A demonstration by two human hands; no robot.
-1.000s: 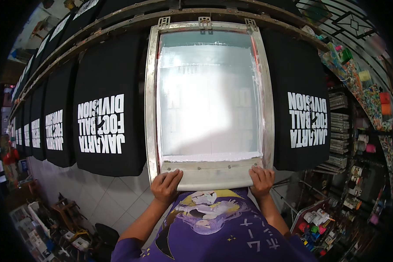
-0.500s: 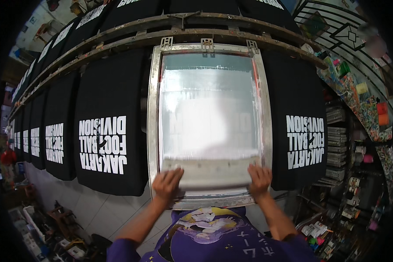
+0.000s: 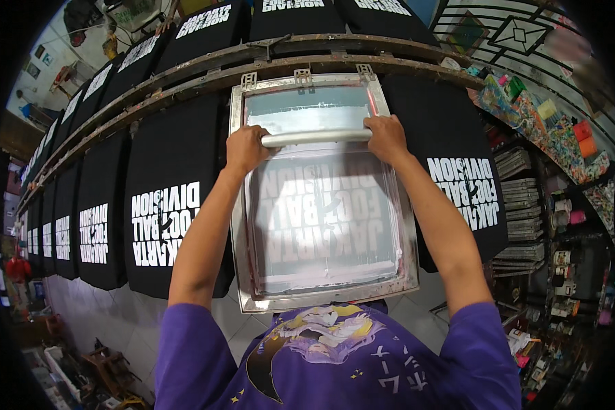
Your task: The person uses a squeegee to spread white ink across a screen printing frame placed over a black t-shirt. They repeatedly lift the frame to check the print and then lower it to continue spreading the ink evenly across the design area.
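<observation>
An aluminum-framed printing screen (image 3: 411, 205) lies over a black shirt platen, hung by clamps at its far edge. Both hands grip a pale squeegee (image 3: 318, 137) lying crosswise near the screen's far end, my left hand (image 3: 246, 147) closed on its left end, my right hand (image 3: 386, 138) on its right. Pale ink (image 3: 311, 115) lies beyond the blade; behind the blade, white block lettering shows faintly through the mesh.
Black shirts on platens flank the screen (image 3: 164, 147) (image 3: 430, 116) and form rows along two rusty rails (image 3: 184, 83). Stacked screens (image 3: 519, 232), an ink-splattered board (image 3: 540, 137) and shelves of containers (image 3: 564, 273) stand at the right.
Both hands have pushed the squeegee from the screen's near edge to its far end. The thick white layer has left most of the mesh, and lettering now shows beneath.
</observation>
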